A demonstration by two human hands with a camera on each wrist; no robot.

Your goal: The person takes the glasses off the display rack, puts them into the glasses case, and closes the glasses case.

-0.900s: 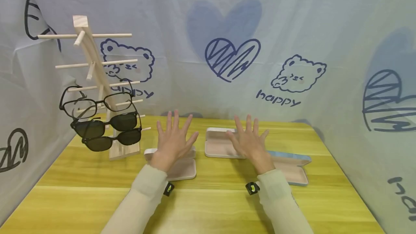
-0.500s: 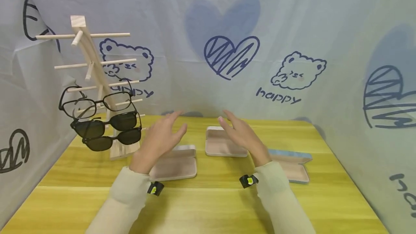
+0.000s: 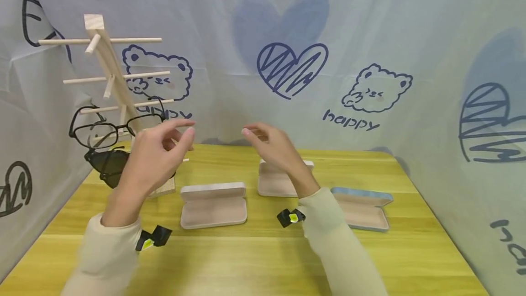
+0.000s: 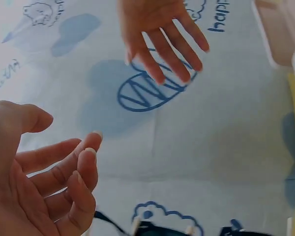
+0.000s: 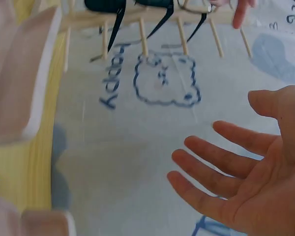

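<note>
My left hand (image 3: 158, 150) is raised in front of the wooden glasses rack (image 3: 107, 65), its fingers loosely bent and holding nothing. It covers part of the two dark sunglasses (image 3: 104, 162) on the lower pegs. A black-framed clear pair (image 3: 104, 130) hangs just left of its fingertips. My right hand (image 3: 269, 144) hovers empty above the table, fingers relaxed, palm turned toward the left hand. In the left wrist view the left hand (image 4: 49, 191) is bare, with the right hand (image 4: 160, 37) opposite it. The right wrist view shows the empty right hand (image 5: 246, 177) and the rack (image 5: 147, 22).
Three open glasses cases lie on the yellow wooden table (image 3: 255, 259): a pink one (image 3: 213, 204) at the centre, a second pink one (image 3: 277, 182) behind the right wrist, a blue one (image 3: 363, 209) to the right. Printed cloth walls close in the back and sides.
Both hands lifted off from above the cases and swung up and left toward the rack. The fingers went from spread flat to loosely bent, palms turning inward.
</note>
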